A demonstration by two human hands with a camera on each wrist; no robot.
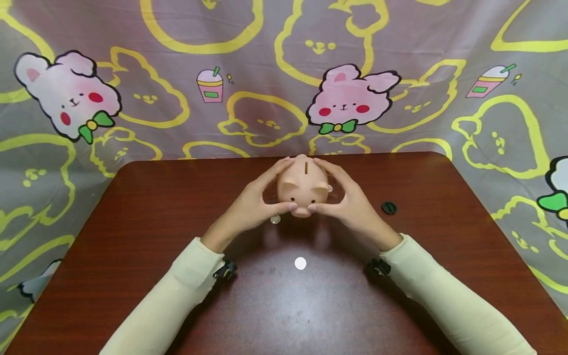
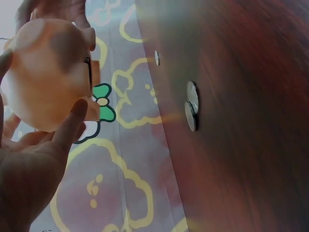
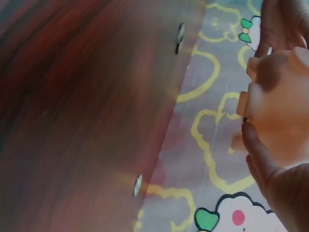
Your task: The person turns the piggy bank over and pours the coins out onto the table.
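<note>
Both hands hold a peach-coloured piggy bank (image 1: 306, 182) above the table, its snout toward me and its coin slot on top. My left hand (image 1: 259, 197) grips its left side, with the thumb by the snout and the fingers reaching along the flank. On the other side, my right hand (image 1: 350, 198) grips it the same way. From the left wrist, the bank (image 2: 46, 72) appears raised, its short feet pointing at the table. A coin (image 1: 275, 220) lies below my left hand, and another coin (image 1: 330, 188) shows partly beside the bank.
A black slotted round plug (image 1: 389, 207) lies right of my right hand. The left wrist view shows two coins (image 2: 191, 116) touching and a smaller-looking coin (image 2: 157, 58) farther off. A bright round spot (image 1: 300, 263) marks the brown table (image 1: 146, 212). A patterned cloth (image 1: 266, 64) hangs behind.
</note>
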